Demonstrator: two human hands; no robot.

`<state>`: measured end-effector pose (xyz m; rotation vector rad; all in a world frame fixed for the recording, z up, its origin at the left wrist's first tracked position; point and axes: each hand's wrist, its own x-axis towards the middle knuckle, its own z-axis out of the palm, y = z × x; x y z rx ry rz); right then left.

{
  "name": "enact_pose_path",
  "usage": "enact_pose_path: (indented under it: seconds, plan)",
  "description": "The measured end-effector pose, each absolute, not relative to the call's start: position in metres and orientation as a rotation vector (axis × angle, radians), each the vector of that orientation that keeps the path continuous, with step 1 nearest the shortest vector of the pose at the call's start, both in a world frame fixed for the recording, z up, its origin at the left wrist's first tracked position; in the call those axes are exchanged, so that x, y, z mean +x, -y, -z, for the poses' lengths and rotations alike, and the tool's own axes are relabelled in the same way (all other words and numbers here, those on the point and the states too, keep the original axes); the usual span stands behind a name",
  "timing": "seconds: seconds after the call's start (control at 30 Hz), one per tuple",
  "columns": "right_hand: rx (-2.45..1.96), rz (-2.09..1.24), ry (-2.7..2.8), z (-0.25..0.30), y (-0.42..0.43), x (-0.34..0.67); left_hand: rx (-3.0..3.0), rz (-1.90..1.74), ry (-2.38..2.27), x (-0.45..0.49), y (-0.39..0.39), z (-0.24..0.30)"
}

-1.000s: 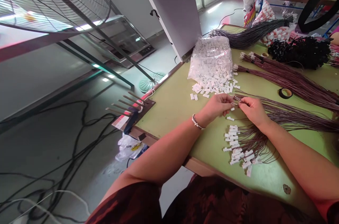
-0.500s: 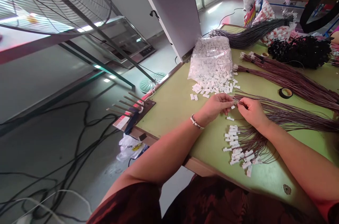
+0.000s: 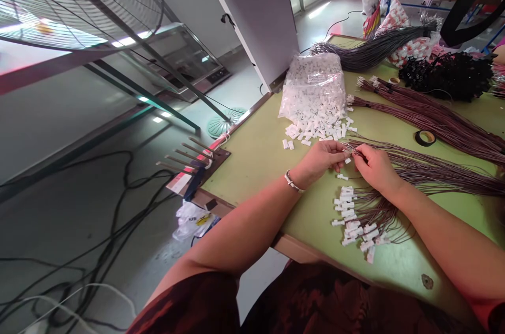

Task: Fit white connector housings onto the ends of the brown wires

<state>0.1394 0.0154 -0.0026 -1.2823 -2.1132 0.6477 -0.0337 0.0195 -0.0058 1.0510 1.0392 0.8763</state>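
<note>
My left hand (image 3: 328, 156) is closed in a pinch, thumb and fingertips together, with a small white connector housing (image 3: 347, 161) at their tips. My right hand (image 3: 374, 167) meets it from the right, thumb and forefinger closed on thin brown wires (image 3: 360, 152). The fingers partly hide the bare wire ends between the hands. Below my hands, several brown wires end in white connector housings (image 3: 349, 205) grouped on the green table (image 3: 252, 165). Loose white housings (image 3: 315, 129) spill from a clear plastic bag (image 3: 313, 81) just beyond my left hand.
Brown wire bundles (image 3: 434, 123) lie at right beside a roll of black tape (image 3: 425, 138). Farther back are grey wires (image 3: 371, 55) and a black heap (image 3: 445, 76). A pegged block (image 3: 215, 163) sits on the left table edge. A fan (image 3: 87, 2) stands at left.
The hands stay almost in place, fingertips shifting only slightly around the wire ends and the white housing. The whole view has slid a little to the left.
</note>
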Motion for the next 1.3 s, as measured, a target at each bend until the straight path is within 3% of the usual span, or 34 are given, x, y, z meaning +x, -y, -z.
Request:
enact_pose_path:
  seconds: [0.4,0.63,1.1,1.3]
  plan:
    - [-1.233,-0.689,2.057,0.007,-0.017,0.141,0.963,-0.886,-1.041,-0.033,-0.019,0.002]
    - [-1.194,-0.502,2.135,0.009,-0.018,0.142,0.935,-0.890,-1.045,-0.032,-0.019,0.001]
    - [-1.348,-0.844,1.637,-0.002,-0.019,0.141,0.604,-1.016,-0.917,-0.041,-0.021,0.000]
    - [-1.362,-0.791,1.694,0.005,-0.017,0.140,0.584,-1.010,-0.890,-0.044,-0.023,-0.002]
